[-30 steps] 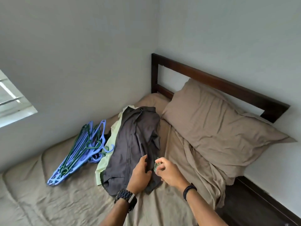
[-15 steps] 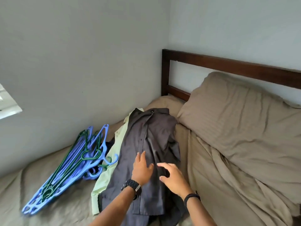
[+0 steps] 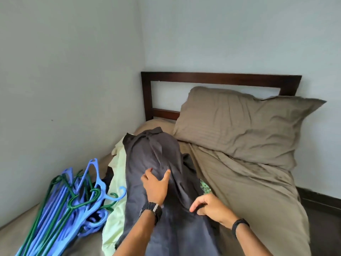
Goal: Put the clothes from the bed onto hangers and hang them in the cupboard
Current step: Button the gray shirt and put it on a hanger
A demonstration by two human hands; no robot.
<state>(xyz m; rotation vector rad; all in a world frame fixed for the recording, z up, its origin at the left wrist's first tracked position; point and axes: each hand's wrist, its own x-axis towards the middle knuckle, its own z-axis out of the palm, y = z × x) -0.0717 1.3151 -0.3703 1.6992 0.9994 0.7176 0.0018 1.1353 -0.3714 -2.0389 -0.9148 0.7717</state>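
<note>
A dark grey shirt (image 3: 155,156) lies lengthwise on the bed, on top of a pale green garment (image 3: 118,200). My left hand (image 3: 155,185) lies on the shirt's button strip, thumb spread to the right. My right hand (image 3: 210,207) has its fingers curled and pinches the shirt's right edge. A patterned green cloth (image 3: 205,187) peeks out under the shirt's right side. A pile of blue and green plastic hangers (image 3: 73,206) lies to the left of the clothes. The cupboard is out of view.
A brown pillow (image 3: 245,124) leans against the dark wooden headboard (image 3: 217,78). A brown sheet (image 3: 254,196) covers the bed and drops off on the right to dark floor (image 3: 321,218). Grey walls close in the bed's left and back.
The view has come closer to the clothes and swung right. My left hand slid up the shirt's button strip. My right hand dropped to the shirt's right edge and pinched it.
</note>
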